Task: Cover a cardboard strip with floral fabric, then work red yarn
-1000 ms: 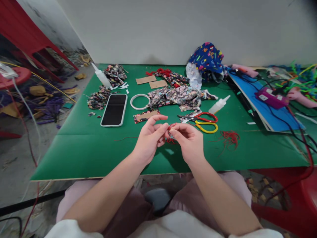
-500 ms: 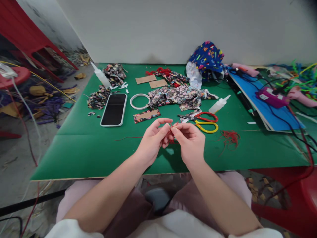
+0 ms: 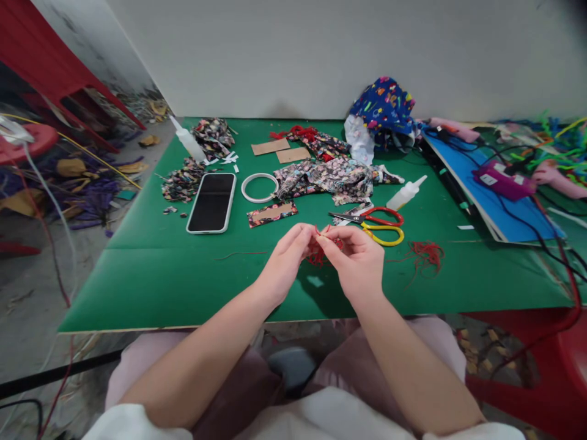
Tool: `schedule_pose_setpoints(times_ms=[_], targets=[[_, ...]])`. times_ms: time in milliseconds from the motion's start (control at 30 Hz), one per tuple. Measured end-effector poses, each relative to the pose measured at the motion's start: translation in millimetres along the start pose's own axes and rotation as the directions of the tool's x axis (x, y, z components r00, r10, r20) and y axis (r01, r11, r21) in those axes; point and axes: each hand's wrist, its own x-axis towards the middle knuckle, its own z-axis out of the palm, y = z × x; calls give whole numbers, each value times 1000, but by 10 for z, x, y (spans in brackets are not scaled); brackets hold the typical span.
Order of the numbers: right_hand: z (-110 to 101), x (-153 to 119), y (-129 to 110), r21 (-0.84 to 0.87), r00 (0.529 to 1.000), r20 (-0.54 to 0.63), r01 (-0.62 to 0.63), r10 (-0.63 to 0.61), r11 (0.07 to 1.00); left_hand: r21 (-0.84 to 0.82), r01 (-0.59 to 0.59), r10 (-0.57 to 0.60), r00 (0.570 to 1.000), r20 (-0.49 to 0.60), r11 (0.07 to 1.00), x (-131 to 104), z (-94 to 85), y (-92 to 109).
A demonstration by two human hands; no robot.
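My left hand [image 3: 287, 260] and my right hand [image 3: 355, 260] meet above the front middle of the green table, fingertips pinched close together. Between them both hold red thread [image 3: 320, 252], part of it bunched below the fingers and a short bit standing up at the fingertips. Just beyond my right hand lie scissors [image 3: 383, 225] with one red and one yellow handle. Right of that hand rests a loose tangle of red thread [image 3: 426, 255]. A small floral fabric strip with a brown card [image 3: 272, 214] lies beyond my left hand.
A phone [image 3: 211, 203], a white tape ring [image 3: 259, 187] and crumpled floral fabric [image 3: 325, 178] lie behind the hands. Glue bottles [image 3: 406, 193] are on both sides. At right, cables and a purple box [image 3: 503, 180] cover a blue folder [image 3: 481, 183].
My fingers have shifted slightly apart and the left ones have straightened. More of the red thread bunch now shows below them. Objects on the table have stayed put.
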Motion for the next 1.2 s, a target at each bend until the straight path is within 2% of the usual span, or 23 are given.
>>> schedule_pose_setpoints(times_ms=[200,367,467,600,900,1100,1200], targets=[[-25,21,-30,18,997,21,-70,70,997,-30,101,-97,990,102,994,-11,1,19],[-35,47,-8,-7,999,40,-23,23,1000,26,194,-196,976,96,981,-6,-15,30],[-48,63,12,-1,998,60,-18,18,1000,16,218,-218,974,56,976,-13,-8,58],[-69,80,-2,66,992,127,9,-17,998,40,176,-177,984,3,983,-29,-3,98],[-90,83,-22,175,979,204,-18,-19,984,70,86,-85,996,-21,994,-51,12,115],[-115,101,-62,162,986,148,47,-72,986,121,35,-24,995,-92,992,-38,-12,133],[-190,128,-132,155,989,88,105,-120,982,254,-58,100,983,-156,966,-7,-53,107]])
